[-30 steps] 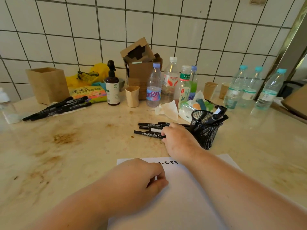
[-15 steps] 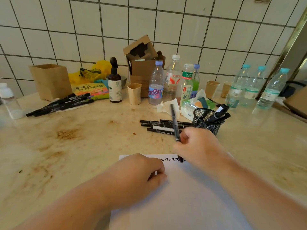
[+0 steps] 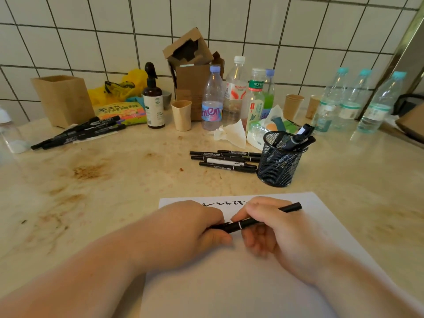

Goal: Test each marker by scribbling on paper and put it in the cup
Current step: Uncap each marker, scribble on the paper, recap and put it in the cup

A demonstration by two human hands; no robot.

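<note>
Both hands hold a slim black marker [image 3: 254, 220] over the paper [image 3: 321, 216], the left hand [image 3: 195, 228] pinching its cap end, the right hand [image 3: 273, 228] wrapping the light, stiff, probably slick barrel, mesh cup [image 3: 278, 166] beyond on the table [image 3: 114, 191].

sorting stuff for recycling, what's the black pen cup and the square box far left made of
The pen cup looks like black-coated wire mesh, probably metal: the markers inside show through its fine grid. The square box looks like matte light wood or bamboo, possibly fibreboard: flat tan walls with thick edges at the open top, no gloss.
</note>
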